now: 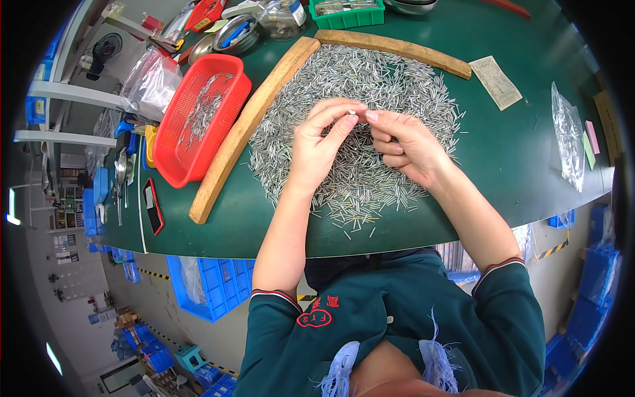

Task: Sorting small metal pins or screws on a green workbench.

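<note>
A wide heap of small silvery metal pins [370, 73] lies spread on the green table [509, 159]. Over the middle of it, my left hand [319, 139] pinches one or more of the metal pins [352, 113] between thumb and fingertips; how many I cannot tell. My right hand [410, 142] is just to the right, its thumb and index finger pressed together near the left fingertips and its other fingers curled. Whatever lies between the right fingertips is hidden or too small to make out.
Two wooden bars [254, 126] border the heap at the left and back. Left of them stands a red plastic basket [173, 169] with some pins, near a phone [153, 208]. Metal bowls [248, 40] and a green basket [347, 18] are farther back. A paper slip [496, 83] and plastic bag [567, 139] lie right.
</note>
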Available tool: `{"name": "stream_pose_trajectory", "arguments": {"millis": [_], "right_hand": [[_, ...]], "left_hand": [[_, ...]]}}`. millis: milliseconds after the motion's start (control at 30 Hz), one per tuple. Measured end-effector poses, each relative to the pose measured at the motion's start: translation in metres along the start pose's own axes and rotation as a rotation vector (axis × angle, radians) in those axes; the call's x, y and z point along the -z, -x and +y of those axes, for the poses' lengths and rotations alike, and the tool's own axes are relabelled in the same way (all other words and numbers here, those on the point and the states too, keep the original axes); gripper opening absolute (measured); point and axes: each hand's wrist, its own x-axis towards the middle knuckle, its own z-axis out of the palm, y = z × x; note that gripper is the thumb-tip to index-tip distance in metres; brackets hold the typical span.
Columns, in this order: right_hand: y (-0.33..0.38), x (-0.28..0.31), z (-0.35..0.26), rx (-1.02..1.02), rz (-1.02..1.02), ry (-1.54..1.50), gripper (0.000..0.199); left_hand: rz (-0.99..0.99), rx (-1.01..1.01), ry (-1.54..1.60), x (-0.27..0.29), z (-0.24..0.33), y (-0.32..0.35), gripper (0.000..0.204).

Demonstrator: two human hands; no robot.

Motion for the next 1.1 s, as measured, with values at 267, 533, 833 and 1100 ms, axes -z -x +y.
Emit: {"name": "stream_pose_trajectory", "arguments": {"millis": [267, 533, 833, 1100], "right_hand": [[0.001, -0.002, 0.001, -0.016, 0.015, -0.024, 0.010], [0.001, -0.002, 0.001, 0.005, 0.011, -0.014, 0.010], [0.000, -0.001, 0.002, 0.006, -0.005, -0.042, 0.012], [-0.001, 0.000, 0.002, -0.016, -0.021, -0.073, 0.011]], "left_hand": [[-0.020, -0.002, -0.015, -0.003, 0.002, 0.001, 0.018], [-0.043, 0.007, 0.079, -0.004, 0.002, 0.001, 0.015], [-0.041, -0.004, 0.088, -0.004, 0.000, 0.001, 0.015], [-0.013, -0.071, -0.123, -0.005, 0.011, 0.002, 0.019]]}}
